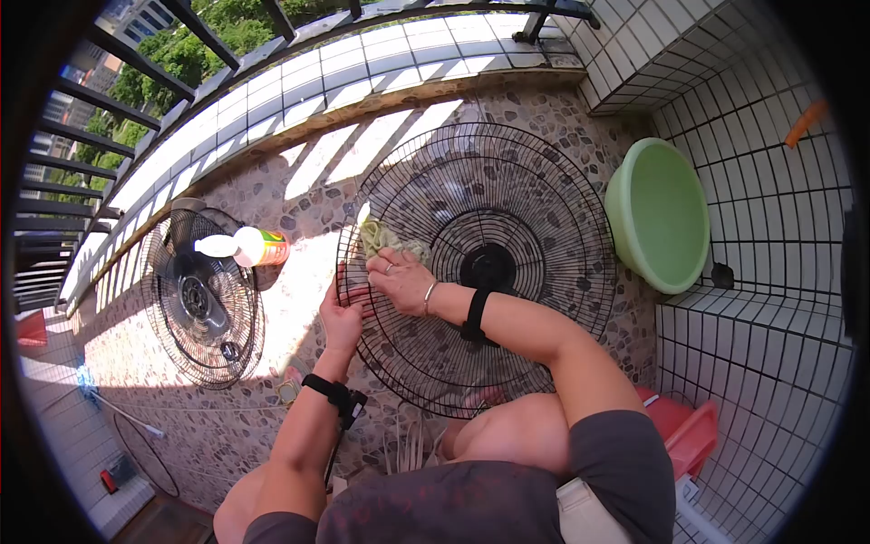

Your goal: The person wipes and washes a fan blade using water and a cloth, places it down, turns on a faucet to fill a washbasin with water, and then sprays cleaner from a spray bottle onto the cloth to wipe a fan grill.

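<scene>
A large round black wire fan grille (pixel 562 218) stands in front of me, its dark hub at the middle. My left hand (pixel 343 317) grips the grille's left rim, fingers curled round the wires. Just above it, my right hand (pixel 399 279) presses a pale green-yellow cloth (pixel 385 236) against the wires near the same rim. The cloth is bunched under the fingers and partly hidden by them. A bracelet and a black strap are on the right arm, and another black strap is on the left wrist.
At left lies a smaller fan part with grille and blades (pixel 195 304), with a white-capped bottle (pixel 263 247) beside it. A green basin (pixel 657 218) leans at the right wall. A red plastic stool (pixel 684 435) is at lower right. Black railings (pixel 136 63) border the balcony.
</scene>
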Available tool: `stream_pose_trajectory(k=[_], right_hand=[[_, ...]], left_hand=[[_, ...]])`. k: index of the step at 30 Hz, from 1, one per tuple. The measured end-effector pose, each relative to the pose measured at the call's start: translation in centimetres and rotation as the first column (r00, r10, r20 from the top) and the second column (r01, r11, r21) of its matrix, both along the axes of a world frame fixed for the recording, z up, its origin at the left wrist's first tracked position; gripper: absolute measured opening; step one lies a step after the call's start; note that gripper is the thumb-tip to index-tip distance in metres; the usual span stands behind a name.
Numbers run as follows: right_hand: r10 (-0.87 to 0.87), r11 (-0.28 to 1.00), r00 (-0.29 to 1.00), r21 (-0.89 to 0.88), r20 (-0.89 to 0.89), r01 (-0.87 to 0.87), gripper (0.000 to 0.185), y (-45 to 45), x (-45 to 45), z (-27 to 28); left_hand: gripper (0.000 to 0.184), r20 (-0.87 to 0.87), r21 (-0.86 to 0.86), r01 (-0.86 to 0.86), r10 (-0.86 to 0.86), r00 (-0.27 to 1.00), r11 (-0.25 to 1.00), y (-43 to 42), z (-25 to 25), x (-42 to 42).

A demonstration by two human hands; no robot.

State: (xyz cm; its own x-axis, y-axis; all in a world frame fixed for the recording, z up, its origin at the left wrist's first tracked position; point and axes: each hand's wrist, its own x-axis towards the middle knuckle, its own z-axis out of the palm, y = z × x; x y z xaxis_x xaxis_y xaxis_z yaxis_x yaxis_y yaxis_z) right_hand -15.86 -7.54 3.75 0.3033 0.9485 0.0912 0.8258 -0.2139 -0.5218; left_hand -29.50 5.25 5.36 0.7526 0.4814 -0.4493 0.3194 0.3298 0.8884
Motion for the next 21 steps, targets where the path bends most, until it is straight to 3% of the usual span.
stream_pose_trajectory(k=[1,3,4,6,7,8,10,13,14,15,16,17,19,21], right_hand=[[0.091,0.996,0.99,0.005,0.106,-0.092,0.026,-0.6,0.5,-0.3],[-0.152,0.985,0.966,-0.044,0.208,0.164,0.028,-4.2,4.9,-1.5],[-0.389,0.905,0.895,-0.092,0.22,0.416,0.026,-7.3,7.6,-1.8],[-0.713,0.607,0.628,-0.173,0.312,0.776,0.019,-14.4,13.0,-3.2],[-0.778,0.419,0.492,-0.26,0.391,0.87,0.017,-17.1,15.1,-3.6],[-0.777,0.413,0.492,-0.273,0.392,0.869,0.017,-16.9,15.6,-3.5],[-0.877,0.267,0.328,-0.21,0.351,0.94,0.018,-15.9,15.2,-3.0],[-0.704,0.687,0.694,-0.104,0.147,0.719,0.016,-7.4,8.5,-2.3],[-0.562,0.825,0.824,-0.028,0.072,0.565,0.015,-4.7,5.7,-3.0],[-0.357,0.933,0.93,-0.088,-0.085,0.35,0.015,-2.5,2.8,-0.5],[-0.172,0.985,0.971,-0.004,-0.165,0.174,0.018,-0.8,0.0,0.2],[0.069,0.997,0.994,-0.025,-0.09,-0.072,0.025,-0.2,-1.5,0.4],[0.12,0.993,0.987,-0.015,0.107,-0.119,0.03,-1.9,0.5,-0.2],[-0.296,0.953,0.921,0.012,0.252,0.303,0.029,-5.9,5.5,-1.3]], left_hand=[[0.074,0.023,0.003,-0.009,0.009,1.0,1.0,0.3,-0.2,0.1],[0.072,0.022,0.015,-0.019,0.018,1.0,1.0,0.8,0.2,0.6],[0.071,-0.007,0.001,-0.012,0.012,1.0,1.0,1.0,0.2,0.4],[0.069,-0.048,-0.017,-0.017,0.016,0.999,1.0,1.0,0.4,0.1],[0.069,-0.049,-0.02,-0.014,0.013,0.999,1.0,0.9,0.5,0.4],[0.069,-0.033,0.019,-0.011,0.011,0.999,1.0,0.5,0.5,0.5],[0.068,-0.009,0.025,0.0,0.0,1.0,1.0,0.4,0.5,0.5],[0.068,-0.03,0.05,-0.001,0.002,1.0,0.999,0.2,0.9,1.0],[0.068,-0.03,0.056,0.011,-0.01,0.999,0.998,0.2,0.8,0.8],[0.068,-0.028,0.061,0.006,-0.004,1.0,0.998,0.4,0.3,0.9],[0.068,-0.021,0.065,0.005,-0.004,1.0,0.998,0.8,0.2,1.4],[0.068,-0.013,0.069,0.025,-0.024,1.0,0.997,1.1,0.4,1.8],[0.068,0.033,0.068,0.006,-0.009,0.999,0.998,1.5,0.7,2.2],[0.068,0.027,0.087,0.019,-0.021,0.999,0.996,1.8,1.2,2.6]])
